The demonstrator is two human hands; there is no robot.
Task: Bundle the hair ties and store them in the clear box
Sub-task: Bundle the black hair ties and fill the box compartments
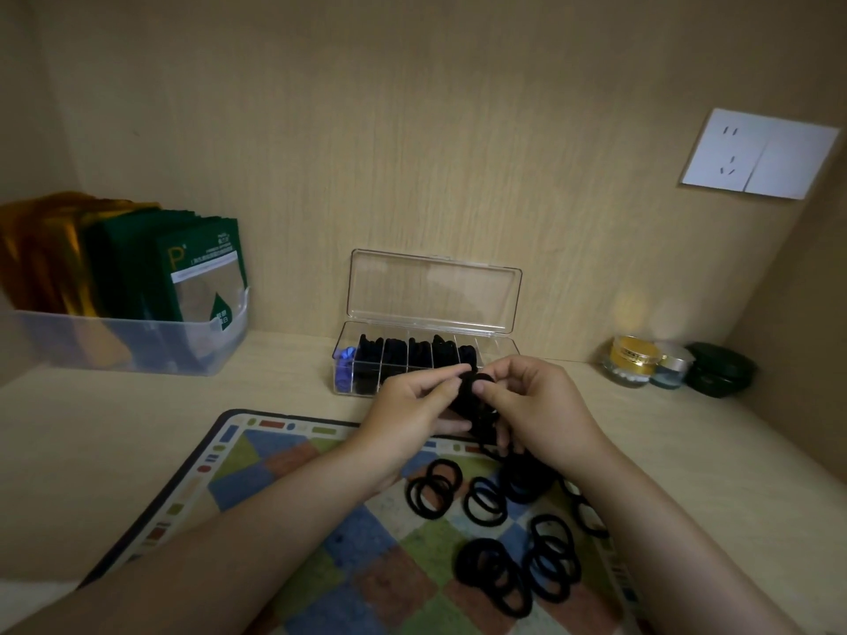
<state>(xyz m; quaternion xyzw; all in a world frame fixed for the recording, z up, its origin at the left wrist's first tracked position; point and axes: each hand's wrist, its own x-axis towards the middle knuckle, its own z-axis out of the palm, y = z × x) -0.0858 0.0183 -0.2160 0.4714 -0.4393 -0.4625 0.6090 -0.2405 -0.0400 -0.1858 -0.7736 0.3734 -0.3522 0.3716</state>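
above the far edge of the checkered mat (284, 460), both hands meet on a small bundle of black hair ties (470, 389). left hand (412, 405) pinches the bundle between thumb and forefinger. right hand (545, 405) grips it from the other side, thumb on the front, with more black loops hanging below its palm. loose hair ties (481, 561) lie scattered on the mat near the wrists, some overlapping in heaps. clear box (341, 373) sits on the counter (114, 428) just behind the hands, lid (435, 291) standing open. its leftmost compartment holds blue ties, the next ones black. left rear: translucent bin (137, 346) of sachets, the front green sachet (201, 268) marked with a large "p", finer print unreadable. right rear: gold-lidded jar (635, 359), a smaller jar (671, 366) and a dark green case (719, 368) side by side. white wall socket (756, 153) above them.
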